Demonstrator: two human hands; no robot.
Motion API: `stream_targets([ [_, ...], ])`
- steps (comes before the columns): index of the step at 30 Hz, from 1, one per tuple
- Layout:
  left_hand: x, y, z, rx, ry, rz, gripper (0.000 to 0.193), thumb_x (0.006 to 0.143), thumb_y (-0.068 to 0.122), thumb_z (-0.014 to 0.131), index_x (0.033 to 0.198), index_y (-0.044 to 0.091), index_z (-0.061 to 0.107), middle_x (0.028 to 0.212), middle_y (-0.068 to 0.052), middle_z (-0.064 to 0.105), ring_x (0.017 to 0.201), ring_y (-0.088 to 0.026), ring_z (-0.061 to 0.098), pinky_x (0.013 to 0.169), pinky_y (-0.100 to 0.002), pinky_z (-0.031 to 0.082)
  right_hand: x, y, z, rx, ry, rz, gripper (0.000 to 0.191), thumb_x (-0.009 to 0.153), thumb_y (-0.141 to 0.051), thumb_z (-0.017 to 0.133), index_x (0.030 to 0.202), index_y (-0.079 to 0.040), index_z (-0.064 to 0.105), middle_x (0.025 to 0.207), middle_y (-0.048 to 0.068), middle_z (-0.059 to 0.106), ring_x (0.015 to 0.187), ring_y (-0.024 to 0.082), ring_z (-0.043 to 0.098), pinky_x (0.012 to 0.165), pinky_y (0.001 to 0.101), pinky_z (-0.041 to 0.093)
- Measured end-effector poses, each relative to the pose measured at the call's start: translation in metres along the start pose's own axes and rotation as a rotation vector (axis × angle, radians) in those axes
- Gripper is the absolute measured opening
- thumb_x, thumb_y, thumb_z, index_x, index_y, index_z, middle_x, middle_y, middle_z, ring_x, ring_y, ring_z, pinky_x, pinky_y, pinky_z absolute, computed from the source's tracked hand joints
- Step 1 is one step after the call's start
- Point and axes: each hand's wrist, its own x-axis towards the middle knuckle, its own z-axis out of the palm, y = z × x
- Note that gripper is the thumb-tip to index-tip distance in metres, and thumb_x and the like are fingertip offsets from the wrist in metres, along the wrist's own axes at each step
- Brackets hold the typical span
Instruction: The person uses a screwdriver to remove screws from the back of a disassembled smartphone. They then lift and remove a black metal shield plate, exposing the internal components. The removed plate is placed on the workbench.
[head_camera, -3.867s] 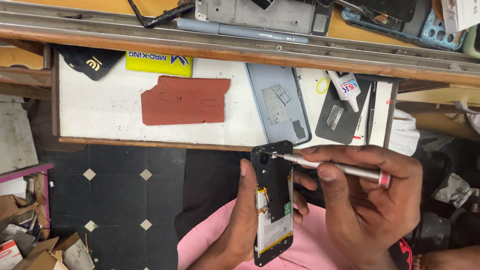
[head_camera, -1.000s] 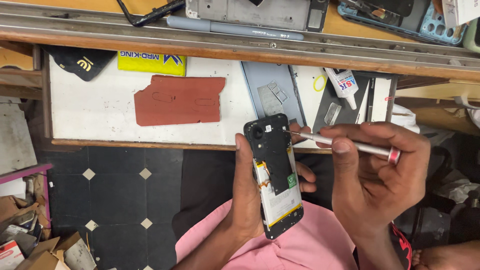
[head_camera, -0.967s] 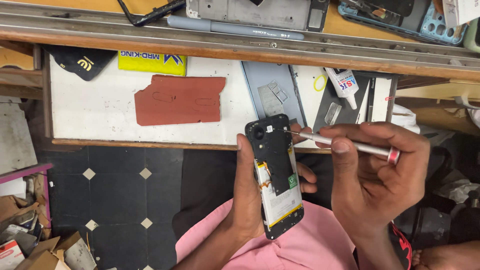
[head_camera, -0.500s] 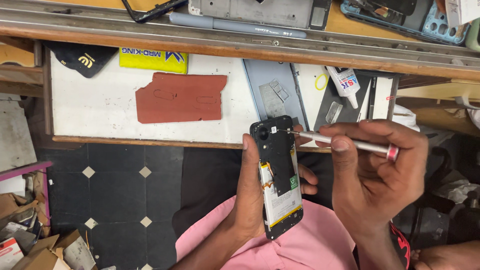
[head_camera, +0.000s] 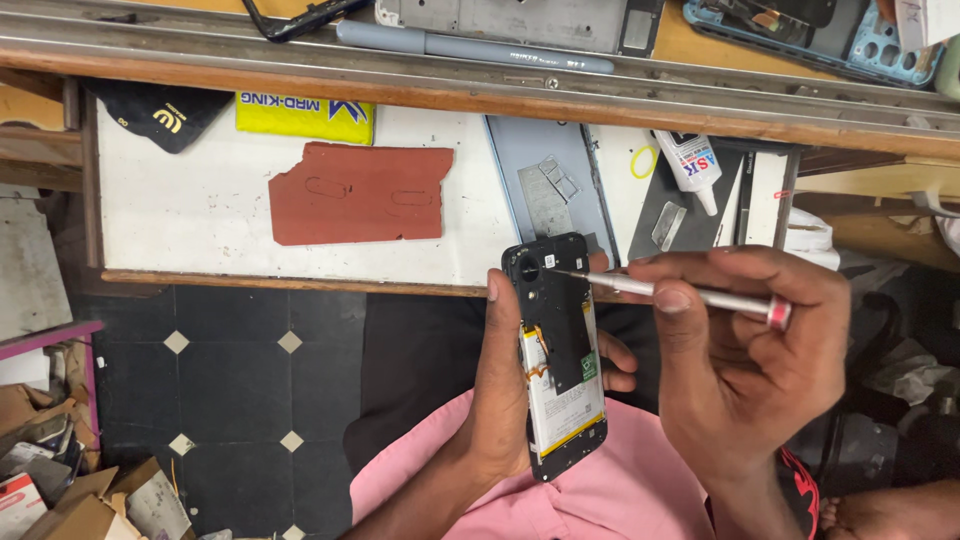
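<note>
The left hand (head_camera: 505, 390) has its grip clamped around an opened phone (head_camera: 560, 350), back cover off, held upright over the lap just in front of the table (head_camera: 200, 200) edge. The right hand (head_camera: 745, 360) pinches a slim silver screwdriver (head_camera: 690, 295), grip closed on its shaft, with the tip touching the phone's upper right corner near the camera. On the white tabletop lie a red-brown mat (head_camera: 355, 192), a grey back cover (head_camera: 550, 185) and a small glue tube (head_camera: 692, 165).
</note>
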Motion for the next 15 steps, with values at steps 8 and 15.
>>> stream_targets([
  [8,-0.0007,-0.0007,-0.0030,-0.015,-0.031,-0.009,0.108,0.090,0.089,0.028,0.159,0.007,0.044,0.098,-0.017,0.063,0.089,-0.024,0.066,0.082,-0.039,0.058,-0.0011,0.0025,-0.0032,-0.037,0.003,-0.003,0.028,0.112,-0.001,0.062,0.127,0.004,0.038,0.103,0.023,0.072,0.098,0.021,0.076,0.083,0.0251,0.064],
  [15,-0.0017,0.0014,0.0003,0.025,-0.015,-0.009,0.108,0.088,0.088,0.028,0.156,0.007,0.044,0.101,-0.016,0.065,0.090,-0.024,0.065,0.082,-0.040,0.057,-0.0019,0.0039,-0.0051,-0.009,0.012,-0.036,0.026,0.115,-0.001,0.061,0.125,0.003,0.038,0.105,0.022,0.072,0.098,0.020,0.076,0.084,0.0235,0.063],
])
